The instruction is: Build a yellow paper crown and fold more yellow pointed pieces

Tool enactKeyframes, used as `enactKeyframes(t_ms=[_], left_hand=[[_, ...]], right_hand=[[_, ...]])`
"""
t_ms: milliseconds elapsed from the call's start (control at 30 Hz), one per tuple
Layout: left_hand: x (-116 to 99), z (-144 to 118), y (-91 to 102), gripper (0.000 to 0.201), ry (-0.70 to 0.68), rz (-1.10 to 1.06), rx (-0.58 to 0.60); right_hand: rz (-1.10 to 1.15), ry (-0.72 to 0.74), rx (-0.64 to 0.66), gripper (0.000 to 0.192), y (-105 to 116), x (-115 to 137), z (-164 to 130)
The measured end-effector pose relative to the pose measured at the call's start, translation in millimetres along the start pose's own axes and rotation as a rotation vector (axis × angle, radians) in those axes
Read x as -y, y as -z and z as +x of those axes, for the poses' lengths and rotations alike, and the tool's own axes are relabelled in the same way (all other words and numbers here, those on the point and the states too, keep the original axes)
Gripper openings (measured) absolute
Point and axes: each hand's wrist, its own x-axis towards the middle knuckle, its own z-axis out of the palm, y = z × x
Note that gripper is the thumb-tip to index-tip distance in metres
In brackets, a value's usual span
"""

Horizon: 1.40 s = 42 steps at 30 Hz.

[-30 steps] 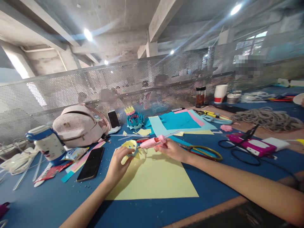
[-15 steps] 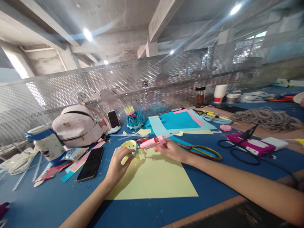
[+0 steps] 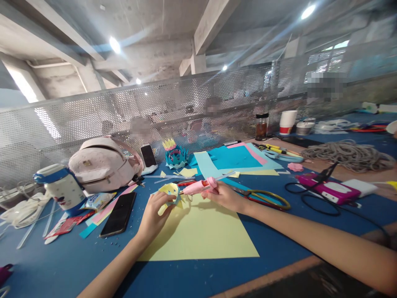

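My left hand point(image 3: 152, 215) holds a small yellow folded paper piece point(image 3: 169, 191) with blue inside, just above a yellow paper sheet point(image 3: 201, 234) on the blue table point(image 3: 62, 265). My right hand point(image 3: 226, 195) grips a pink glue gun point(image 3: 198, 187), its tip pointing left and touching the paper piece. A clear glue stick sticks out of the gun's back end.
A black phone point(image 3: 119, 213) lies left of my left hand. Scissors point(image 3: 266, 197) lie right of my right hand. Behind are a finished blue and yellow paper flower point(image 3: 175, 155), blue and pink paper sheets point(image 3: 235, 159), a pink backpack point(image 3: 101, 163), a mug point(image 3: 63, 188) and a magenta box point(image 3: 328, 190).
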Motion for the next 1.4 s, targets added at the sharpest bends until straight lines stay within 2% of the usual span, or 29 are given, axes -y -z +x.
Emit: enactKeyframes(t_ms=[500,867,1167,1400], left_hand=[[0.0,-1.1,-0.7,0.012,0.034,-0.006,0.007],[2.5,-1.6,-2.3,0.016,0.096,-0.042,-0.080],[3.2,-2.7,-2.4,0.013,0.105,-0.077,-0.094],[3.1,-2.8,-2.8,0.014,0.109,-0.079,-0.093]], right_hand=[[0.047,-0.001,0.006,0.052,-1.9,-0.5,-0.2],[0.132,-0.050,-0.029,0.062,1.3,-4.3,0.1],[0.124,0.000,-0.008,0.056,-4.6,2.8,-2.2],[0.117,-0.016,-0.022,0.053,-4.3,3.1,-3.2]])
